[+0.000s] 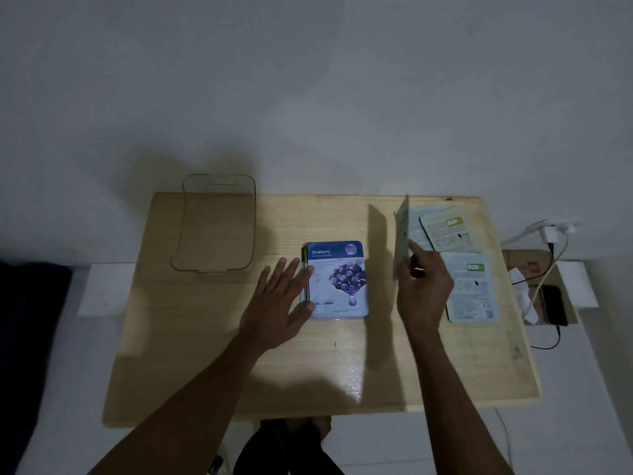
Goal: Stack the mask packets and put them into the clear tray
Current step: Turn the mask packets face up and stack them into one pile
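Note:
A stack of mask packets [337, 281] lies at the middle of the wooden table [212, 337], a blue Blueberry packet on top. My left hand [279, 298] rests flat against the stack's left edge, fingers spread. My right hand [423, 286] holds one packet [401, 231] upright and edge-on, just right of the stack. More packets lie face down at the right: one with a yellow label [448, 233] over a pale one, and one with a green label [474, 289]. The clear tray [219, 221] stands empty at the table's back left.
A white wall runs behind the table. Off the right edge, a cardboard box [534, 265] holds a black phone [554, 305] on a cable, with a white charger [551, 231] plugged in above. My knee shows below the front edge.

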